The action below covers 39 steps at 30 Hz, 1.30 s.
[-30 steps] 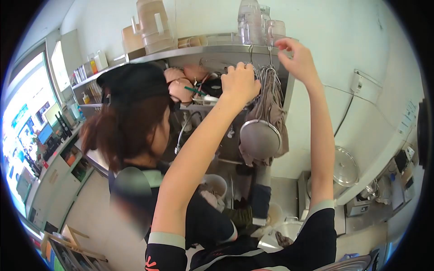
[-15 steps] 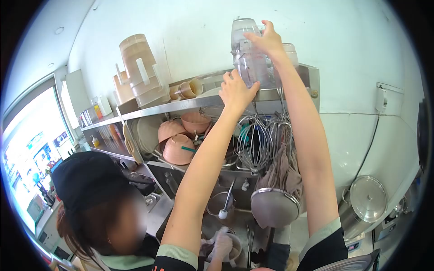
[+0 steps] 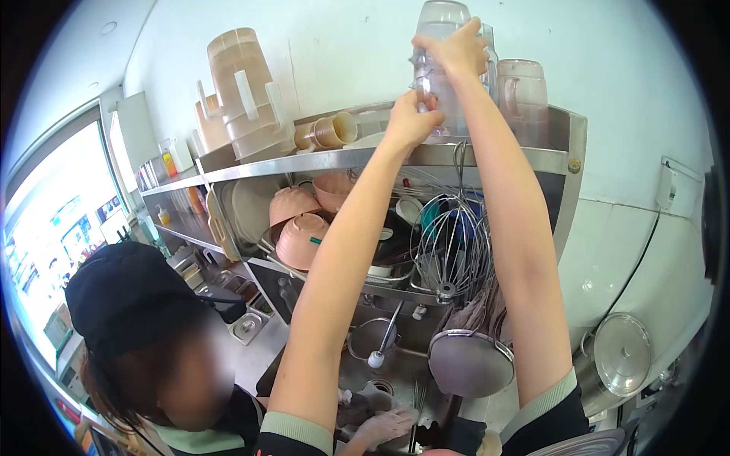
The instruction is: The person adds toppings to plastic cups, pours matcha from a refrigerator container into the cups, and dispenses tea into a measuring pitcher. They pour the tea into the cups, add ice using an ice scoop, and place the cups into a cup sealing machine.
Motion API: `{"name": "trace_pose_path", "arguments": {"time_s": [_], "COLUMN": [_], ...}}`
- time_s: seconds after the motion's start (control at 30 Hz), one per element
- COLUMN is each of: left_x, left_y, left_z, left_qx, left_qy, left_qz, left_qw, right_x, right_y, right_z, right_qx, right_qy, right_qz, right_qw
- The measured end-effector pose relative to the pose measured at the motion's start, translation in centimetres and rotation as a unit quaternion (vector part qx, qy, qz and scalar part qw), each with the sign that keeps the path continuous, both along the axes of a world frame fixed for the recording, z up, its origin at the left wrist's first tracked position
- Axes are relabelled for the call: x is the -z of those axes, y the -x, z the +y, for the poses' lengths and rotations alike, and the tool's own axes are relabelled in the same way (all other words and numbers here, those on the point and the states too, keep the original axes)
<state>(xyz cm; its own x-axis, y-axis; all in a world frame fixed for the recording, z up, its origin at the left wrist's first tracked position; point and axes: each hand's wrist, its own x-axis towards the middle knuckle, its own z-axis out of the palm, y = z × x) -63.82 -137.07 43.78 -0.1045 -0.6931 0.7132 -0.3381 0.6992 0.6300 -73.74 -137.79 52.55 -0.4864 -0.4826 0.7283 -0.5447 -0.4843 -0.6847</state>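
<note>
- Clear stacked jugs (image 3: 439, 82): smooth, tapered, upper middle of the frame.
- Right hand (image 3: 458, 53): spread round their upper part, thumb and fingers clasping opposite sides.
- Left hand (image 3: 414, 120): fingers bent at the lower part; whether they pinch cannot be told.
- Steel shelf (image 3: 553, 160): straight front edge just below the left hand.
- Handled clear jug (image 3: 525, 102): right of the stack; bare wall (image 3: 608, 83) beyond.

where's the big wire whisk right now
In the head view, the wire whisk hangs under the steel shelf, right of centre, just right of the pink bowls and above the round strainer.
</note>
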Motion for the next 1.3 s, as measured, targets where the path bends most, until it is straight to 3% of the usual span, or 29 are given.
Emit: {"name": "trace_pose_path", "arguments": {"time_s": [0.13, 0.2, 0.33, 0.4, 0.6, 0.67, 0.73, 0.8, 0.93, 1.03, 1.1, 1.13, 1.2, 1.27, 1.3], "left_x": [-0.3, -0.2, -0.2, -0.1, 0.1, -0.3, -1.3, -2.3, -4.9, -6.4, -6.8, -7.1, -7.4, -7.5, -7.3], "left_y": [-2.2, -3.3, -4.3, -4.4, -4.3, -5.2, -6.5, -7.2, -8.4, -8.7, -8.5, -8.6, -9.1, -9.3, -9.2], "left_z": [1.5, 1.8, 1.2, 0.8, 1.2, 1.1, 1.4, 2.5, 6.4, 10.6, 13.4, 14.7, 17.3, 20.2, 21.9], "left_qx": [-0.006, 0.0, -0.019, -0.054, -0.139, -0.168, -0.246, -0.259, -0.22, -0.246, -0.222, -0.195, -0.165, -0.092, -0.059], "left_qy": [0.01, -0.021, -0.052, -0.04, 0.029, 0.065, 0.185, 0.191, 0.147, 0.154, 0.163, 0.174, 0.178, 0.162, 0.15], "left_qz": [0.023, 0.057, 0.102, 0.115, 0.197, 0.198, 0.131, 0.119, 0.188, 0.158, 0.205, 0.241, 0.267, 0.303, 0.317], "left_qw": [1.0, 0.998, 0.993, 0.991, 0.97, 0.964, 0.943, 0.939, 0.946, 0.944, 0.939, 0.935, 0.933, 0.935, 0.935], "right_x": [-1.9, -2.9, -2.0, -0.7, 5.4, 6.9, 7.7, 8.4, 8.3, 8.2, 6.9, 6.1, 4.1, 0.8, -0.5], "right_y": [1.5, 1.9, 3.1, 3.7, 3.4, 3.2, 3.0, 3.0, 3.2, 3.1, 2.5, 2.4, 1.1, -1.1, -2.4], "right_z": [1.0, 2.2, 5.4, 6.2, 5.1, 4.9, 4.3, 3.4, -0.7, -2.2, -0.7, -0.8, -0.6, 5.9, 10.4], "right_qx": [-0.103, -0.207, -0.214, -0.135, -0.089, -0.081, -0.075, -0.112, -0.172, -0.083, -0.042, -0.046, -0.014, -0.115, -0.23], "right_qy": [0.104, 0.327, 0.344, 0.291, 0.207, 0.156, 0.105, -0.035, -0.068, -0.107, -0.268, -0.259, -0.083, 0.03, 0.074], "right_qz": [-0.044, -0.182, -0.168, -0.047, 0.171, 0.196, 0.219, 0.203, 0.206, 0.318, 0.344, 0.353, 0.367, 0.244, 0.149], "right_qw": [0.988, 0.904, 0.899, 0.946, 0.959, 0.965, 0.967, 0.972, 0.961, 0.938, 0.899, 0.898, 0.926, 0.962, 0.959]}}
